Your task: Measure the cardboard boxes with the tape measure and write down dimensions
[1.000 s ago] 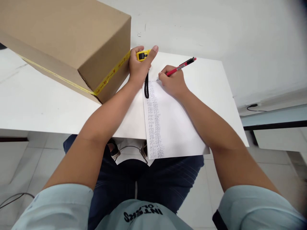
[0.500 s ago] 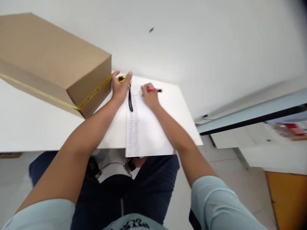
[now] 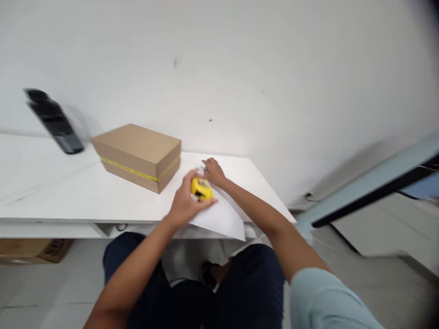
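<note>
My left hand (image 3: 183,204) is lifted a little above the white table (image 3: 68,201), closed round a yellow tape measure (image 3: 201,189). Just beyond it my right hand (image 3: 214,172) rests on the far end of a white paper sheet (image 3: 224,217) that overhangs the table's front edge. The picture is smeared, so I cannot make out a pen in that hand or how its fingers lie. A closed cardboard box (image 3: 137,153) with a yellow strip along its side stands on the table left of both hands, apart from them.
A blurred black object (image 3: 54,120) stands at the back left of the table against the white wall. Under the table at the left lies a flat cardboard box (image 3: 34,249). A pale blue desk edge (image 3: 370,187) runs at the right.
The view has pulled back and up, so the box looks much smaller. My left hand has left the box's corner and come toward me with the tape measure. The red pen no longer shows.
</note>
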